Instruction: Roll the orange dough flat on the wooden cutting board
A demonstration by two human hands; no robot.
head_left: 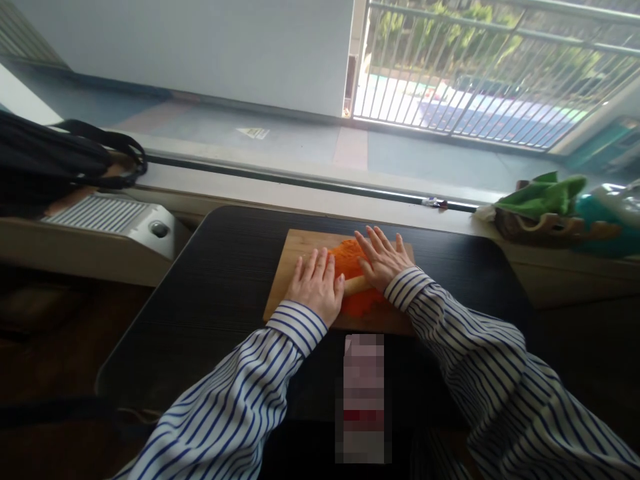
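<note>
A wooden rolling pin point(356, 287) lies across a flattened sheet of orange dough-like material point(346, 255) on a wooden board point(290, 257). My left hand point(316, 287) rests flat over the pin's left end, fingers stretched forward. Over the right end lies my right hand point(384, 259), palm down with its fingers spread. Both ends of the pin are hidden under the hands; only its middle shows. Orange material is visible on both the far and near sides of the pin.
The board sits on a dark table point(210, 280) below a window. A pixelated pinkish item point(364, 393) is near the front edge. On the sill at right stand a brown basket point(535, 227) with green cloth point(545, 197). A black bag point(50, 163) is at left.
</note>
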